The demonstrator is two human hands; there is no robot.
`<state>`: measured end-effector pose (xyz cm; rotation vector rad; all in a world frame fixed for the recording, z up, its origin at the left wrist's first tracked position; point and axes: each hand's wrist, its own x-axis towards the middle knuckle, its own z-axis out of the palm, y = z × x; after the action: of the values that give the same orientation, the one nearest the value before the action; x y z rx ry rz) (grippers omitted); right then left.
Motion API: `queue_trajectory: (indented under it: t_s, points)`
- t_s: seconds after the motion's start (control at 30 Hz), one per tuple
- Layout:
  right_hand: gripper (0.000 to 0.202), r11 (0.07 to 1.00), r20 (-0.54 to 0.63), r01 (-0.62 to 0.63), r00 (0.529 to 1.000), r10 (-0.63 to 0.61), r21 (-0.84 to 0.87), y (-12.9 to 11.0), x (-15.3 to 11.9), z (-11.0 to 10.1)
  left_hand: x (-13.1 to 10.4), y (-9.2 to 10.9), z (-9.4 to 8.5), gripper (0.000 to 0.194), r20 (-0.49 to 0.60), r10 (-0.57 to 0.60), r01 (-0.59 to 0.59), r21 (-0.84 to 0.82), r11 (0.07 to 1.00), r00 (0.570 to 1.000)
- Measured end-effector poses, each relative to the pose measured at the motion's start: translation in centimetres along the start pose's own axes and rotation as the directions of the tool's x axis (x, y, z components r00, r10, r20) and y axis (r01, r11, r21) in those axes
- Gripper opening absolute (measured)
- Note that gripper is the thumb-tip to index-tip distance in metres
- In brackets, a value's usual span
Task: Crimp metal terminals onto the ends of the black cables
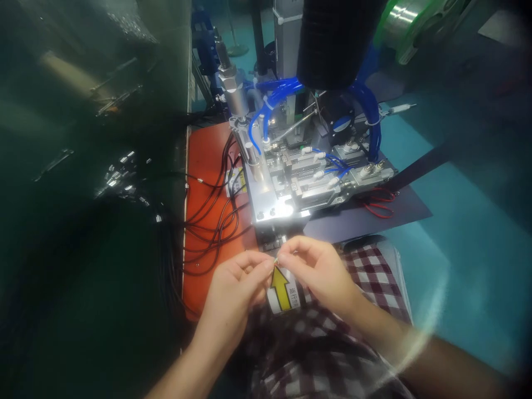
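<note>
Spreading across the left side of the view, the dark table (83,266) bears a scatter of small bright pieces (118,180), too blurred to identify. Beside it stands the metal machine (272,202) with blue air tubes (286,86), adjoining an orange board (201,177) crossed by black cables (219,235). At upper right hangs a green spool (409,22) wound with silvery wire; as to containers, it is the nearest thing to one that can be identified.

The left hand (239,280) and right hand (322,271) meet before the machine's front edge, thumb and forefinger of each pinched narrow on one small piece (276,260). The piece sits between the fingertips, just above the yellow-arrow label (282,293); its form is largely hidden.

Risks, in the inspector's judgement: a slack pinch could drop the piece onto the checked cloth (374,271) below; uneven pull could bend it; a snagged cable could disturb neighbouring leads.
</note>
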<state>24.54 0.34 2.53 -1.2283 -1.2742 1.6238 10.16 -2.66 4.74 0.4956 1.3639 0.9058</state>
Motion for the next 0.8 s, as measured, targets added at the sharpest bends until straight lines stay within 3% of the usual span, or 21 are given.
queue_trajectory:
  t_s: [0.2, 0.5, 0.67, 0.8]
  points:
    - [0.015, 0.999, -0.020, 0.036, 0.999, -0.037, -0.041, 0.1, -0.4, 0.3, 0.0, -0.1, -0.2, 0.024, 0.008, 0.031, -0.031, -0.019, 0.999, 0.999]
    - [0.013, 0.968, -0.035, 0.183, 0.981, -0.191, -0.172, 0.6, -1.1, 0.8, -0.2, -0.7, -0.4, 0.019, 0.037, 0.059, -0.055, -0.093, 0.994, 0.998]
    - [0.013, 0.904, -0.009, 0.297, 0.949, -0.315, -0.307, 0.5, -1.4, 1.0, -0.6, -0.9, -0.2, 0.015, 0.048, 0.089, -0.080, -0.157, 0.984, 0.995]
    - [0.014, 0.924, -0.004, 0.238, 0.968, -0.251, -0.300, 0.3, -1.5, 0.9, -1.0, -1.0, -0.2, 0.016, 0.069, 0.092, -0.080, -0.152, 0.985, 0.993]
